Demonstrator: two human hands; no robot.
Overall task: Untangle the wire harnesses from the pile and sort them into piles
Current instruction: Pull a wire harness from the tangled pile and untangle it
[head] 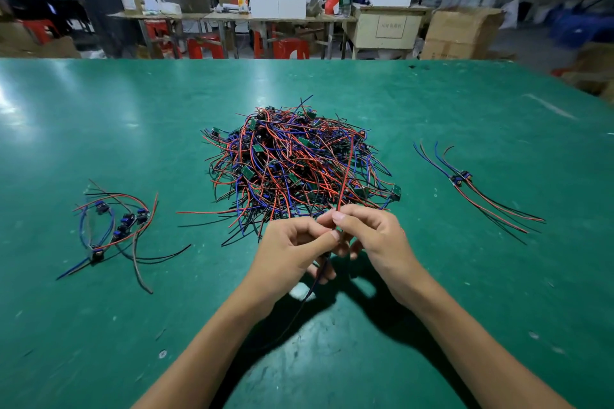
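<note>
Red wire [345, 173] pinched by both hands, harness body hidden.

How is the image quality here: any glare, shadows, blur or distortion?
Head view: pale glare patches on the green table; dark shadows under both forearms, below the left hand and right hand; the pile is sharp; the background workshop is soft, smeared at the right edge; wide-angle bending curves the table's far edge.

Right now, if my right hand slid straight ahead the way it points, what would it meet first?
Most likely the near edge of the big tangled pile; the right hand sits just short of it, though height above the table is unclear.
</note>
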